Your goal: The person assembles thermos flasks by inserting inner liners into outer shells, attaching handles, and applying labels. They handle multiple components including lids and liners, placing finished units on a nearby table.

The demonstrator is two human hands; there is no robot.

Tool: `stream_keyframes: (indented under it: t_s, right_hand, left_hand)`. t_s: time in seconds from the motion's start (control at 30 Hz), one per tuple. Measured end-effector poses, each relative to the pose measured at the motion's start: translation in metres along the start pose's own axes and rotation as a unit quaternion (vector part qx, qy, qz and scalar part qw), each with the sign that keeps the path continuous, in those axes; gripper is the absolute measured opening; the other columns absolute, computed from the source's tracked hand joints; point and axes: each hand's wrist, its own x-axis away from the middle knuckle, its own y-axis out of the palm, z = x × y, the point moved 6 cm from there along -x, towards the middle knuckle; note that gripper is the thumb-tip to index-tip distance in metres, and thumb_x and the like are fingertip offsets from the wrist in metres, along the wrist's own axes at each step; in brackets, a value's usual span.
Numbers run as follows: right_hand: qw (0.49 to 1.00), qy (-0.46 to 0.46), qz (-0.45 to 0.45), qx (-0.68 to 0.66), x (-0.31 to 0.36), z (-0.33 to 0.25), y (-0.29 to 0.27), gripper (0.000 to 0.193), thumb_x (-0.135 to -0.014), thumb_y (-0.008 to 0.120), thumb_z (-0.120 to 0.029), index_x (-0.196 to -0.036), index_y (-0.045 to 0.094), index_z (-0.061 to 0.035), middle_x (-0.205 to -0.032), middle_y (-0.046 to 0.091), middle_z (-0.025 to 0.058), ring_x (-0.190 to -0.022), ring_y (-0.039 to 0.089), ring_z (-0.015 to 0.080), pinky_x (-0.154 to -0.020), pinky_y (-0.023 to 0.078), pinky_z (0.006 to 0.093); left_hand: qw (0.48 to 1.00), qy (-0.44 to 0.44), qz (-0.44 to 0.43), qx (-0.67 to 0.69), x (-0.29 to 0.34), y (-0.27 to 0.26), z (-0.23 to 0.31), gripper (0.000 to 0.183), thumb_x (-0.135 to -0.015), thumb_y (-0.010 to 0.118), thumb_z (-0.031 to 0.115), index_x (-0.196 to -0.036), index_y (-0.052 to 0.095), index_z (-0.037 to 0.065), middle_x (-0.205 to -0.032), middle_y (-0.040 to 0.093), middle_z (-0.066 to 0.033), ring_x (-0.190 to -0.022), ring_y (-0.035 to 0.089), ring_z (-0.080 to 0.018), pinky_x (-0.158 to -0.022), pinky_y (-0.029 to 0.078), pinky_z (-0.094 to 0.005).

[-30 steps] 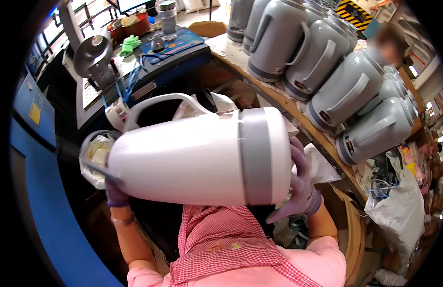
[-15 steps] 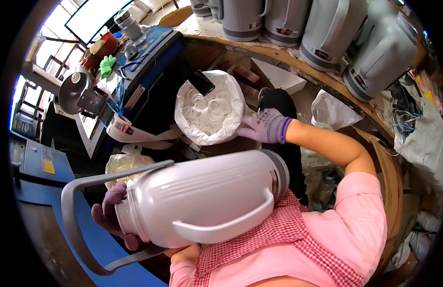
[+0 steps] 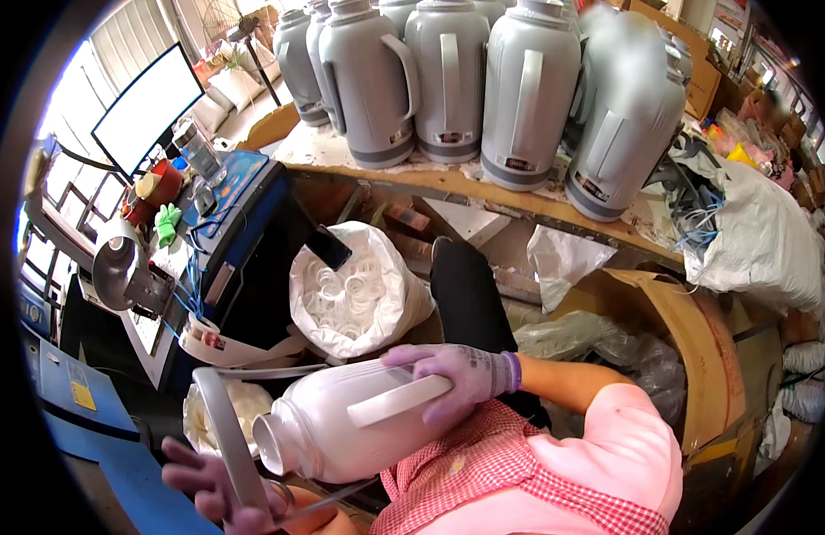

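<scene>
Grey flask (image 3: 368,453): lying tilted by the checked apron's (image 3: 466,464) left edge, mouth (image 3: 268,444) pointing left.
Right hand (image 3: 466,376): gripping the body around the side handle's (image 3: 390,403) end.
Left hand (image 3: 218,486): reaching around the carrying handle (image 3: 218,415), fingers half spread; can't tell if it's gripping.
Flask body: tbh, pinning it firmly should be stopping any rolling.

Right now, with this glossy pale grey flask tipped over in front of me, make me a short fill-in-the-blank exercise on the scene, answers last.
1. The glossy pale grey flask has the purple-gloved ____ hand laid over its body.
2. The open white sack holds clear, round plastic ____.
3. The tall grey plastic flasks on the wooden-edged bench stand ____, not lying on their sides.

Missing words: right; rings; upright.
</scene>
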Motion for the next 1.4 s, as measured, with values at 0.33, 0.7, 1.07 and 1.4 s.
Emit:
stream_keyframes:
  t_s: [0.33, 0.7, 1.07, 1.4]
  right_hand:
    - [0.779, 0.000, 0.604, -0.166, 0.059, -0.025, -0.133, 0.099, -0.090, 0.033, -0.081, -0.142, 0.043, 0.0023, -0.149, 0.045, 0.0149, -0.128, 0.051, 0.0249, -0.107, 0.039, 0.0396]
    - [0.726, 0.044, 0.626, 0.281, 0.027, -0.004, -0.183, 0.080, -0.068, 0.079, -0.001, -0.140, 0.046, -0.0023, -0.130, 0.050, 0.0114, -0.117, 0.049, 0.0235, -0.102, 0.039, 0.0348]
    - [0.696, -0.011, 0.696, 0.180, 0.027, -0.020, -0.241, 0.034, -0.077, 0.081, -0.002, -0.086, 0.049, -0.0087, -0.079, 0.038, -0.0064, -0.069, 0.037, 0.0071, -0.062, 0.036, 0.0235]
    - [0.643, 0.009, 0.698, 0.313, 0.030, 0.043, -0.283, 0.044, -0.075, 0.084, -0.014, -0.108, 0.061, 0.0043, -0.124, 0.054, 0.0167, -0.107, 0.053, 0.0298, -0.097, 0.040, 0.0428]
  left_hand:
    - [0.857, -0.093, -0.436, 0.260, 0.065, 0.168, 0.041, 0.051, -0.073, 0.075, 0.023, -0.123, 0.066, 0.019, -0.137, 0.054, -0.0171, -0.127, 0.049, -0.0418, -0.105, 0.039, -0.0534]
    - [0.887, -0.355, -0.210, 0.206, 0.067, 0.138, -0.009, 0.068, -0.070, 0.076, 0.006, -0.134, 0.055, 0.000, -0.141, 0.051, -0.0233, -0.129, 0.052, -0.0390, -0.106, 0.045, -0.0434]
    - [0.830, -0.516, -0.163, 0.132, 0.132, 0.054, -0.037, 0.062, -0.087, 0.065, 0.027, -0.138, 0.050, -0.006, -0.142, 0.052, -0.0203, -0.132, 0.049, -0.0307, -0.113, 0.035, -0.0392]
    - [0.753, -0.629, -0.042, 0.186, 0.186, 0.006, -0.029, 0.058, -0.089, 0.060, 0.020, -0.140, 0.047, -0.005, -0.143, 0.051, -0.0165, -0.128, 0.052, -0.0273, -0.112, 0.036, -0.0383]
